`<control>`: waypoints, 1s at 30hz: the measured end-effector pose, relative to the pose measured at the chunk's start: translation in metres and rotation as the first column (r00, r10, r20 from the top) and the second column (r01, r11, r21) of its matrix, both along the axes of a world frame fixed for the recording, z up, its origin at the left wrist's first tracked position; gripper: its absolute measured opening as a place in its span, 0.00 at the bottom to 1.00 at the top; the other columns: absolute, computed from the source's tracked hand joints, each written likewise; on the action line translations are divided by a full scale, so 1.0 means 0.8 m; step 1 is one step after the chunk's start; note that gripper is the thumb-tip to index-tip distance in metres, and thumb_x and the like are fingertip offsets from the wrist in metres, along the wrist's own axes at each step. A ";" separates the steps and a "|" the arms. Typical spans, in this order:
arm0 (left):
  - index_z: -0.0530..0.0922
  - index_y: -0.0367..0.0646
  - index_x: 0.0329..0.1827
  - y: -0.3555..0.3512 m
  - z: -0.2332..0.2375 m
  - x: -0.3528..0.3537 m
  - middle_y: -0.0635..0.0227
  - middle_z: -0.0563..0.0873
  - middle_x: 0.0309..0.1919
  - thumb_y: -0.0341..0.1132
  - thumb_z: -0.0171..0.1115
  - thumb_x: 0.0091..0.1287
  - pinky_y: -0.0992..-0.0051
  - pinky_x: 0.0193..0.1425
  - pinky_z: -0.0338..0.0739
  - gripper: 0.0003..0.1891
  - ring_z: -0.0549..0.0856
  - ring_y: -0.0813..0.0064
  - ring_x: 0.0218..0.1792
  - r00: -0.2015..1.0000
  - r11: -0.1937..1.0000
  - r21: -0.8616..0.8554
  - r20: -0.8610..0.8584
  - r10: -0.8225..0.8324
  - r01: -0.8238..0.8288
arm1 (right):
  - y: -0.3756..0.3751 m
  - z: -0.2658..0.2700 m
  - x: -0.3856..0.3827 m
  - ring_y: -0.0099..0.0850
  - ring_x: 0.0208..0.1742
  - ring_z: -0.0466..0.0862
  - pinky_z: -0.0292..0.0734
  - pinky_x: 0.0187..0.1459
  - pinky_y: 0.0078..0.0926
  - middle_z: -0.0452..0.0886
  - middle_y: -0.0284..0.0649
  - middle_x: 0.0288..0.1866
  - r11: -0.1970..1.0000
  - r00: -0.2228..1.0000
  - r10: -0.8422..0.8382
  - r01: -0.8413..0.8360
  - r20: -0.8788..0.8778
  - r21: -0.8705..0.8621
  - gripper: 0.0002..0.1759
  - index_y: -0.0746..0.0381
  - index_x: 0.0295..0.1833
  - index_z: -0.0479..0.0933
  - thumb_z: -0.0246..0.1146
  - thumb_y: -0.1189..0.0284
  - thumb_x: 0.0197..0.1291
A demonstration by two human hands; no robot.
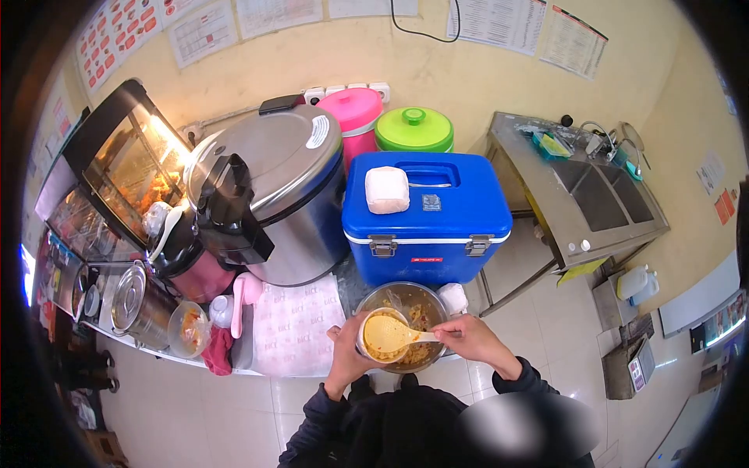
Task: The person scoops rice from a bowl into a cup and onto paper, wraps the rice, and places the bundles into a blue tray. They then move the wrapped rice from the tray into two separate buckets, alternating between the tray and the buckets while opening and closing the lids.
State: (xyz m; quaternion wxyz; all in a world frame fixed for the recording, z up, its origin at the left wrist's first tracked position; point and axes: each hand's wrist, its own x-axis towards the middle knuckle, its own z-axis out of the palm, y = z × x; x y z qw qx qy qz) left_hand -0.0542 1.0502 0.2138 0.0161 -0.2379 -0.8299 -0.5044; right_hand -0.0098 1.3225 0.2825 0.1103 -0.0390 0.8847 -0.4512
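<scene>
Bright blue is used on the cooler [437, 234] mid-frame, white band included. Behind it, a hot pink jug [355, 113] and a lime green jug [414, 129] can be spotted. Lower middle, a yellow spoon [386, 334] is seen in a cup [373, 353] of orange-yellow food. The white paper [296, 327] lower left is printed pink.

This is the working kitchen of a small food shop or takeaway. At the upper left of the frame a lit glass warming cabinet [129, 168] holds fried food beside a large rice cooker [273, 183] on the counter [292, 327]. At the upper right stands a steel double sink [605, 199], and printed menus and charts [117, 35] hang on the wall above.
</scene>
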 end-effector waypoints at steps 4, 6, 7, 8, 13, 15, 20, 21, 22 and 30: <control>0.73 0.43 0.66 -0.004 0.007 0.009 0.63 0.83 0.58 0.39 0.89 0.35 0.63 0.63 0.64 0.50 0.81 0.65 0.59 0.993 0.992 0.101 0.091 0.071 -0.080 | 0.014 0.018 0.005 0.28 0.24 0.81 0.75 0.31 0.29 0.84 0.42 0.24 0.980 0.998 -0.019 0.029 0.054 -0.197 0.13 0.58 0.53 0.86 0.62 0.67 0.68; 0.72 0.40 0.66 -0.012 -0.004 0.006 0.61 0.83 0.57 0.36 0.89 0.34 0.63 0.64 0.70 0.50 0.81 0.65 0.59 0.988 0.957 0.270 0.134 0.076 -0.110 | 0.031 0.019 0.002 0.32 0.25 0.83 0.76 0.31 0.31 0.85 0.44 0.26 0.969 0.992 -0.102 0.115 0.072 -0.218 0.14 0.56 0.54 0.86 0.62 0.66 0.68; 0.70 0.36 0.67 -0.021 -0.009 0.010 0.60 0.82 0.58 0.32 0.89 0.36 0.68 0.66 0.76 0.50 0.81 0.67 0.59 0.976 0.935 0.321 0.195 0.094 -0.154 | 0.040 0.014 -0.002 0.34 0.25 0.84 0.76 0.31 0.32 0.86 0.44 0.27 0.977 0.986 -0.161 0.164 0.034 -0.139 0.14 0.55 0.54 0.86 0.62 0.66 0.68; 0.70 0.36 0.67 -0.030 -0.012 0.011 0.61 0.82 0.58 0.32 0.89 0.37 0.68 0.66 0.76 0.50 0.82 0.68 0.59 0.968 0.923 0.342 0.229 0.098 -0.175 | 0.044 0.009 -0.004 0.37 0.25 0.84 0.76 0.31 0.33 0.86 0.45 0.28 0.974 0.976 -0.217 0.216 -0.009 -0.061 0.14 0.55 0.54 0.86 0.62 0.65 0.68; 0.68 0.37 0.69 -0.060 -0.030 0.024 0.63 0.83 0.57 0.27 0.85 0.43 0.70 0.64 0.78 0.47 0.83 0.71 0.58 0.918 0.904 0.383 0.395 0.026 -0.190 | 0.009 -0.060 0.001 0.41 0.28 0.86 0.79 0.29 0.43 0.83 0.43 0.27 0.672 0.932 -0.031 0.286 -0.360 0.683 0.14 0.54 0.47 0.86 0.59 0.71 0.58; 0.67 0.36 0.70 -0.057 -0.049 0.032 0.63 0.83 0.58 0.24 0.82 0.45 0.69 0.64 0.78 0.46 0.83 0.71 0.59 0.872 0.835 0.508 0.483 -0.074 -0.210 | -0.005 -0.090 0.033 0.41 0.27 0.86 0.79 0.27 0.43 0.83 0.44 0.27 0.656 0.962 0.064 0.158 -0.264 0.738 0.13 0.55 0.46 0.85 0.59 0.70 0.57; 0.64 0.39 0.73 -0.025 -0.069 0.056 0.61 0.78 0.65 0.21 0.77 0.52 0.55 0.66 0.79 0.43 0.80 0.63 0.64 0.747 0.456 0.800 0.564 -0.352 -0.390 | -0.020 -0.044 0.080 0.40 0.26 0.86 0.79 0.27 0.42 0.82 0.44 0.25 0.724 0.981 0.128 0.008 -0.146 0.690 0.18 0.55 0.53 0.83 0.60 0.69 0.57; 0.64 0.41 0.73 -0.027 -0.075 0.057 0.61 0.76 0.66 0.22 0.76 0.54 0.51 0.66 0.78 0.42 0.78 0.61 0.65 0.728 0.421 0.811 0.566 -0.386 -0.407 | -0.017 -0.043 0.085 0.40 0.26 0.86 0.79 0.27 0.43 0.82 0.44 0.24 0.726 0.986 0.128 -0.019 -0.108 0.687 0.19 0.55 0.54 0.83 0.60 0.69 0.57; 0.64 0.42 0.74 -0.030 -0.085 0.057 0.61 0.74 0.68 0.22 0.75 0.56 0.46 0.66 0.77 0.42 0.77 0.59 0.67 0.711 0.385 0.820 0.564 -0.421 -0.423 | -0.016 -0.041 0.089 0.40 0.25 0.86 0.79 0.27 0.43 0.82 0.45 0.24 0.728 0.989 0.128 -0.045 -0.071 0.684 0.20 0.55 0.56 0.83 0.60 0.69 0.57; 0.63 0.47 0.75 -0.025 -0.081 0.059 0.63 0.72 0.70 0.23 0.70 0.62 0.33 0.64 0.74 0.38 0.72 0.57 0.70 0.709 0.292 0.835 0.551 -0.440 -0.467 | -0.077 -0.059 0.102 0.46 0.25 0.85 0.80 0.28 0.47 0.82 0.45 0.22 0.860 0.991 -0.016 0.082 -0.133 0.503 0.08 0.58 0.39 0.80 0.61 0.67 0.60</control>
